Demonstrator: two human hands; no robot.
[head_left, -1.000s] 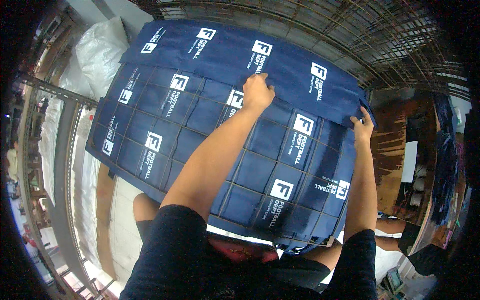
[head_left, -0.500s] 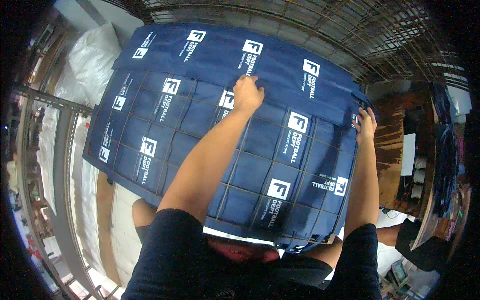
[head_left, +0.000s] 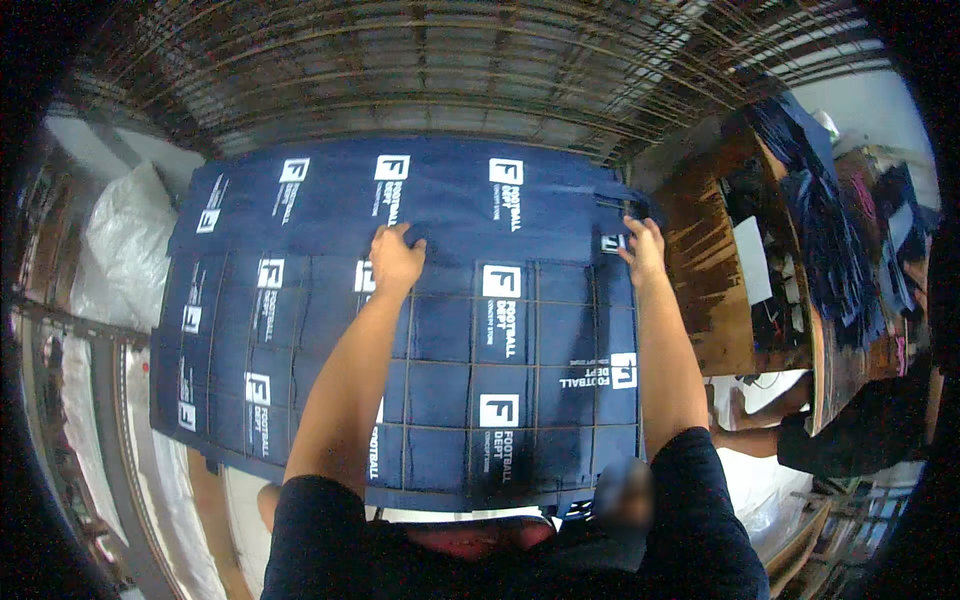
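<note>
Dark blue fabric (head_left: 440, 215) with white printed logos lies in front of me, its far strip stretching across the wire rack. Nearer to me, more blue printed fabric (head_left: 440, 335) shows between the thin wires of a grid. My left hand (head_left: 398, 264) is at the near edge of the far strip, fingers curled onto the cloth and thumb slightly apart. At the strip's right end, my right hand (head_left: 646, 250) has its bent fingers on the edge beside a small white logo. Fingertips of both hands are partly hidden against the cloth.
Tilted wire racks (head_left: 440, 85) rise behind the fabric. A clear plastic bag (head_left: 135, 245) stands at the left, beside a metal frame (head_left: 125, 420). On the right are a stained wooden board (head_left: 705, 270), hanging dark blue cloth (head_left: 830, 250), and another person's dark-clothed arm (head_left: 860, 430).
My view has shifted, so the rack and both hands appear further left. Relative to the fabric, the hands stay at about the same places.
</note>
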